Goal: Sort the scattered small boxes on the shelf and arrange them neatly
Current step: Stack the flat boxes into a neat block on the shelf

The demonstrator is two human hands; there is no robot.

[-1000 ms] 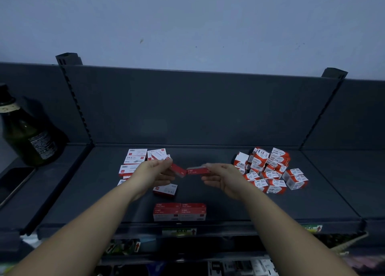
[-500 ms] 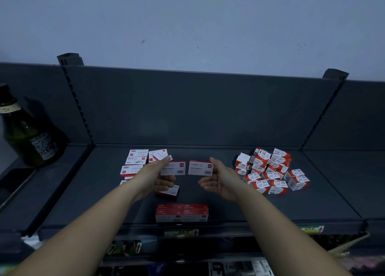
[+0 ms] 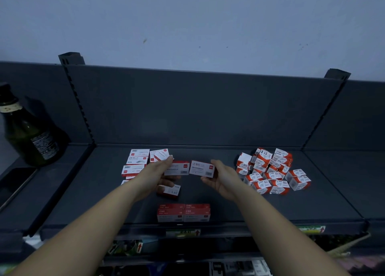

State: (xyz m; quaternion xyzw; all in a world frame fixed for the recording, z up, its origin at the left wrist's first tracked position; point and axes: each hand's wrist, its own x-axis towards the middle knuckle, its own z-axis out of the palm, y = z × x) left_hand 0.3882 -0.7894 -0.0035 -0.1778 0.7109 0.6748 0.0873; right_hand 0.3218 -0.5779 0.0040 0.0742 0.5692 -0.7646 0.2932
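Left hand [image 3: 155,174] pinches box A [image 3: 177,168], right hand [image 3: 224,178] box B [image 3: 201,168], both flat cardboard; glass bottle [image 3: 31,134] left, cubic-box heap [image 3: 273,171] right.

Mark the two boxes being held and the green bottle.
left held box [image 3: 179,168]: head view, white label face.
right held box [image 3: 201,168]: head view, white label face.
green bottle [image 3: 25,134]: head view, glass body.

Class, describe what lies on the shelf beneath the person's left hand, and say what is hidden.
A flat red-and-white box lies on the shelf below the left hand, which holds a second box. The fingers cover its left end, so part of its label is hidden.
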